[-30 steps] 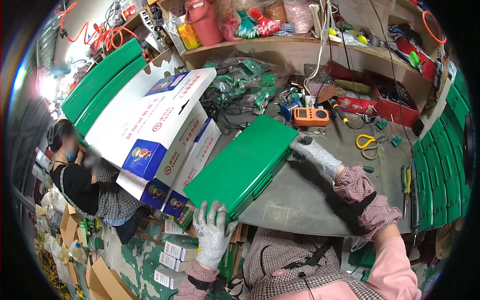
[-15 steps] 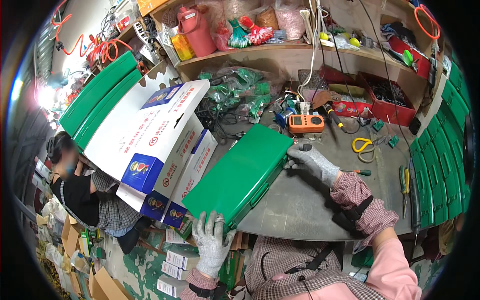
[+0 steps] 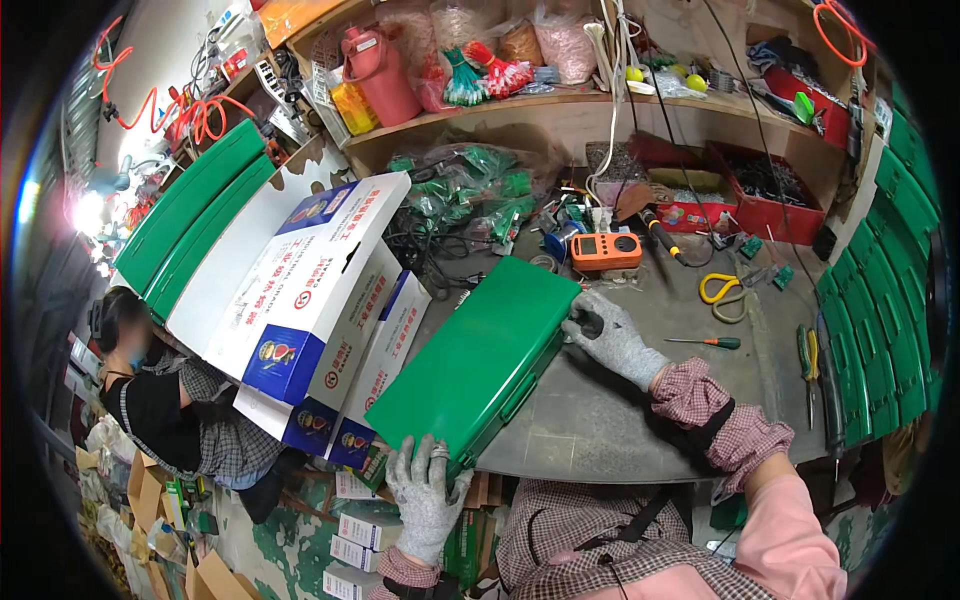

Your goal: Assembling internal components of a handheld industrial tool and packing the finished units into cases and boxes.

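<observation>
A long green case [image 3: 475, 355] with a glossy lid lies slantwise across the work table, lid down and a handle along its right side. My left hand [image 3: 425, 495], in a grey glove, grips the near end, fingertips at the lid's edge and thumb by the side. At the far right corner, the curled fingers and thumb of my gloved right hand [image 3: 618, 345] press against the case. A dark gap or small dark thing shows between them; which, I cannot tell. Left of the case stand white and blue cartons [image 3: 330, 290], the nearest with its flap raised.
An orange multimeter [image 3: 605, 251], yellow-handled scissors [image 3: 722, 292], a screwdriver [image 3: 712, 342] and pliers [image 3: 808, 365] lie on the table [image 3: 570, 430]. Green cases [image 3: 865, 340] are stacked at right, others [image 3: 195, 215] at far left. Another person [image 3: 165, 395] sits at left.
The fingers of my right hand have opened slightly at the case's corner, showing a dark patch between them. My left hand stays at the near end. The whole view has shifted a little.
</observation>
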Motion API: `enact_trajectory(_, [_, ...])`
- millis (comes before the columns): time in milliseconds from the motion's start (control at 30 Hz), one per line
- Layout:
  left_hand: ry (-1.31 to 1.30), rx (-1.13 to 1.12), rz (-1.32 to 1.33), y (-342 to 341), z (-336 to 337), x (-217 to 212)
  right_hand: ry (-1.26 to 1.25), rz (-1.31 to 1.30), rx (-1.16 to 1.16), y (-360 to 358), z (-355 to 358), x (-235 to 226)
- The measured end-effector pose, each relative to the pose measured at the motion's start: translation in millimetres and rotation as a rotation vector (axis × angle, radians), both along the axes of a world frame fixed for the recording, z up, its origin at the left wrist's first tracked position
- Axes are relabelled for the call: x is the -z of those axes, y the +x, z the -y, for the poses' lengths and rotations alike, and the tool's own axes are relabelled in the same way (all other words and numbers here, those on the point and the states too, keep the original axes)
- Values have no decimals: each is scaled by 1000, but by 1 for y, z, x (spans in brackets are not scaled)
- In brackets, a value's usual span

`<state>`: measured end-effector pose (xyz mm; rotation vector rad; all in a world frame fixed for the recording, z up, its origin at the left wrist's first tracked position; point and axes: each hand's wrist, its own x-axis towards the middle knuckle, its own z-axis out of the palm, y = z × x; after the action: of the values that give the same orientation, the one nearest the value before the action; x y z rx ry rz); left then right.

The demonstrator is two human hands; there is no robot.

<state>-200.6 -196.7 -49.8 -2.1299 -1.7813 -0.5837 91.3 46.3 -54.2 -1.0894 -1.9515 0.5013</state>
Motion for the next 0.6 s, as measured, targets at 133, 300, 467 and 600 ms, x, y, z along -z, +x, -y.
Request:
enact_trajectory(133, [28,10,12,-2,1,1,33,-108,-80,-3,6,-4])
enact_trajectory(300, [45,12,4,-3,0,5,160,76,-42,2,-2,4])
enact_trajectory(467, [50,4,13,-5,1,8,11,106,-34,1,7,-7])
enact_trajectory(600, [69,6,7,-7,-1,11,-73,114,-8,5,4,11])
